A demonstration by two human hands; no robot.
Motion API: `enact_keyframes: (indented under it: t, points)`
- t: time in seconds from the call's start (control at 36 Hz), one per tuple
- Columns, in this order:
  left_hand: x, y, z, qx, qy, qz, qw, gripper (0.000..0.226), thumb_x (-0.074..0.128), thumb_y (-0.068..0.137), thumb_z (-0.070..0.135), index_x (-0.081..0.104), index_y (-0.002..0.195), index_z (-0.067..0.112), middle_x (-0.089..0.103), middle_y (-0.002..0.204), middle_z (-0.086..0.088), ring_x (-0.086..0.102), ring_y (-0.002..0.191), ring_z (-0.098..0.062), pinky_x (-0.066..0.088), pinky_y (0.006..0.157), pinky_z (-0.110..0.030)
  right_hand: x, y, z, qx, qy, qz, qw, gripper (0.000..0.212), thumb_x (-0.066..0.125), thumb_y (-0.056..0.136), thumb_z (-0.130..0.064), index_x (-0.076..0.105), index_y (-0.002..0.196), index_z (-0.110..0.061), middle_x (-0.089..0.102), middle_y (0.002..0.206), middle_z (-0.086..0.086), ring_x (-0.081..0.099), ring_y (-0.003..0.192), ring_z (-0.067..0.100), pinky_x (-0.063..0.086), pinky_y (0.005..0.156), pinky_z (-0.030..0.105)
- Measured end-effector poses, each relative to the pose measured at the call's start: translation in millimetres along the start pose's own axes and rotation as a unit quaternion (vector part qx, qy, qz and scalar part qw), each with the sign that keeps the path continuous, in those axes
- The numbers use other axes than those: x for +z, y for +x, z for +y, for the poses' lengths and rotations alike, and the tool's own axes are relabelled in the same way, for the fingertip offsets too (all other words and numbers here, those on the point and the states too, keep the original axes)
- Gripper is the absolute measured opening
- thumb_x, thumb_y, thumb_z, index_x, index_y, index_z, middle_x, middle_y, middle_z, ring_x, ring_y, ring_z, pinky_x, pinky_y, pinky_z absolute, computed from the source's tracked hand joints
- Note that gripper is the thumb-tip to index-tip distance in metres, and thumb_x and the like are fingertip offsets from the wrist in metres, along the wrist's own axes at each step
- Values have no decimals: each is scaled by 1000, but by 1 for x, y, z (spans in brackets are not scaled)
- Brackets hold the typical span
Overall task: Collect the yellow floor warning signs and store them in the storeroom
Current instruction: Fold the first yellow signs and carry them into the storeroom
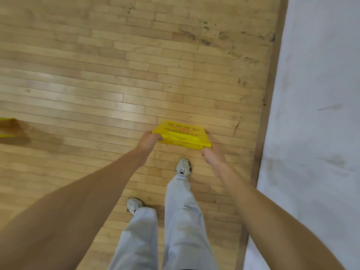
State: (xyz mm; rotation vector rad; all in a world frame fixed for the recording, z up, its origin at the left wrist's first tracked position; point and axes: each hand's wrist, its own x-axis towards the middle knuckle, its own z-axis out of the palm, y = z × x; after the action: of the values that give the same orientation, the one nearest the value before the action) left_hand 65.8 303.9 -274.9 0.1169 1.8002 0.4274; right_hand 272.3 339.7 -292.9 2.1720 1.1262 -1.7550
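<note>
yellow floor sign [182, 134] | red and dark print | blurred, unreadable

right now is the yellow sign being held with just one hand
No, the left hand and the right hand each grip an opposite end of the folded yellow sign above the wooden floor.

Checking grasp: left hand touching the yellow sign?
Touching. The head view shows the left hand with its fingers curled over the left end of the yellow sign.

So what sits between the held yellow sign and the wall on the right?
Head view: only bare wooden floor and a dark baseboard strip separate the yellow sign from the wall.
</note>
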Motion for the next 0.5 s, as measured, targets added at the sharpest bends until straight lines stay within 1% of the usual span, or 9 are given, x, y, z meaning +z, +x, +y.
enact_keyframes:
  t: [0.11,0.19,0.22,0.28,0.33,0.39,0.42,0.44,0.5]
  points:
    - [-17,-18,-12,-6,-31,9,999,53,55,82,19,42,133,12,37,121,-2,33,115,-20,23,90,-36,4,-18,-6,-10,-24,-12,1000,13,54,74,-13,51,65,-21,48,63,-2,42,59,17,31,54,28]
    - [-36,-33,-22,-3,-54,22,998,49,55,82,22,45,130,12,39,126,-2,36,123,-24,27,93,-37,15,-36,-14,-32,-34,-16,999,10,55,73,-16,49,67,-21,46,64,-2,40,59,17,30,54,28]
    - [-43,-39,-26,0,-61,30,998,46,55,83,24,48,127,12,40,126,-3,37,122,-24,28,94,-37,20,-43,-17,-37,-42,-16,998,9,56,72,-18,49,67,-21,46,63,-3,41,59,16,29,54,28]
    - [-59,-53,-34,10,-80,52,995,36,54,84,26,52,117,12,41,119,-4,39,114,-23,30,94,-35,33,-58,-24,-50,-64,-16,997,10,56,75,-27,52,67,-22,50,66,-4,46,63,17,31,55,30]
    - [-79,-67,-46,24,-104,75,992,24,51,84,28,51,103,13,43,107,-4,42,104,-22,32,91,-34,49,-74,-31,-73,-90,-22,993,18,52,78,-39,53,70,-23,53,71,-4,49,68,18,34,58,32]
    - [-102,-83,-61,33,-125,99,987,22,47,85,32,49,97,13,42,97,-3,43,90,-19,33,84,-34,70,-93,-38,-100,-115,-35,988,27,49,82,-50,55,77,-24,54,75,-5,51,73,18,36,63,33]
    - [-113,-90,-69,36,-134,115,984,25,46,86,34,50,98,12,42,96,-3,43,85,-18,32,81,-34,80,-101,-42,-114,-127,-41,984,33,47,84,-55,55,79,-23,54,76,-5,52,74,18,36,63,33]
    - [-125,-97,-78,41,-143,130,980,30,44,86,35,52,102,11,43,98,-3,43,85,-18,31,79,-35,92,-111,-45,-129,-143,-46,980,40,45,85,-60,54,77,-22,54,74,-4,51,73,17,35,60,32]
    - [-151,-113,-96,52,-159,158,973,39,42,87,36,52,112,9,46,103,-4,44,92,-21,31,79,-36,118,-134,-52,-161,-182,-47,969,49,39,88,-65,49,68,-21,50,67,-4,49,64,15,31,54,31]
